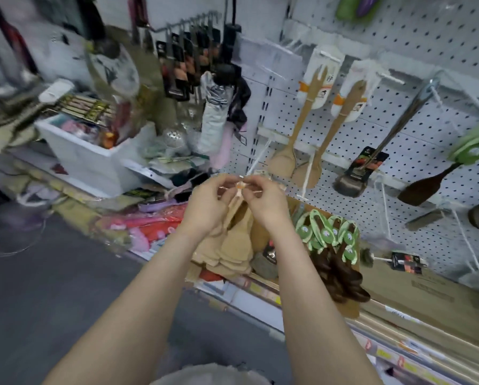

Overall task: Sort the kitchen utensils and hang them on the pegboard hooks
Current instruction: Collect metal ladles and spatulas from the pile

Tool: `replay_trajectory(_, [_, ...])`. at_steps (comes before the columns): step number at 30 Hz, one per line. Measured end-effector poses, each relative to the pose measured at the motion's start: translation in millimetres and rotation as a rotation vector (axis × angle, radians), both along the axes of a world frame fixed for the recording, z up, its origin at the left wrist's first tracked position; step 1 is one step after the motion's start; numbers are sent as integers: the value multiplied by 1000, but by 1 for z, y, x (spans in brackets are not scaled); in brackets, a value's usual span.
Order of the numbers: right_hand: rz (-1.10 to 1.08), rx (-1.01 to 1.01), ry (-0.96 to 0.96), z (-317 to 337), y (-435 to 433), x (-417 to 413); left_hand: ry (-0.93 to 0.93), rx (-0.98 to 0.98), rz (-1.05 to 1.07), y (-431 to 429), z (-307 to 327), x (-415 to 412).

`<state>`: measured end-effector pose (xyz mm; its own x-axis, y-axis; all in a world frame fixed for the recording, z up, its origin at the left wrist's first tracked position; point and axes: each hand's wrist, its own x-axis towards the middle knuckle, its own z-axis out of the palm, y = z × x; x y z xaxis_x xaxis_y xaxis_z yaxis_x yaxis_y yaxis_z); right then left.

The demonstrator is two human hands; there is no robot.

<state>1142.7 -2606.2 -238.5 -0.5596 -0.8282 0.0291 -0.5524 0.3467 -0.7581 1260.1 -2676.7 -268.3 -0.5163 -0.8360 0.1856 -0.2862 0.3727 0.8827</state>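
We see two bare forearms, no sleeves, no watch or rings. Left hand (205, 205) and right hand (266, 202) bare, no gloves. Grey garment (210, 375) at bottom edge, blurry.

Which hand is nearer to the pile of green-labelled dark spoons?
Right. The right hand is just up-left of the pile of green-labelled dark spoons; the left hand is farther left.

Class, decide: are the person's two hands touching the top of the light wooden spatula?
Touching. The head view shows both the left hand and right hand pinching the light wooden spatula.
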Motion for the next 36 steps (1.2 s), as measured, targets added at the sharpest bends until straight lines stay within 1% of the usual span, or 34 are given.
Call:
replay_trajectory(3, [60,-19,36,7,-35,53,44,14,88,-28,7,54])
replay_trajectory(6, [117,-37,56,14,-66,101,46,-2,151,-56,12,105])
replay_trajectory(13, [209,-120,21,18,-142,220,-7,-66,331,-118,25,232])
replay_trajectory(18, [288,-126,9,27,-184,280,14,-66,420,-156,26,299])
replay_trajectory(26, [348,-133,17,22,-268,323,17,-50,490,-226,25,346])
replay_trajectory(31, [392,-102,31,14,-342,337,-6,-29,508,-295,21,363])
replay_trajectory(36, [401,-119,27,14,-433,355,-78,-44,567,-380,28,382])
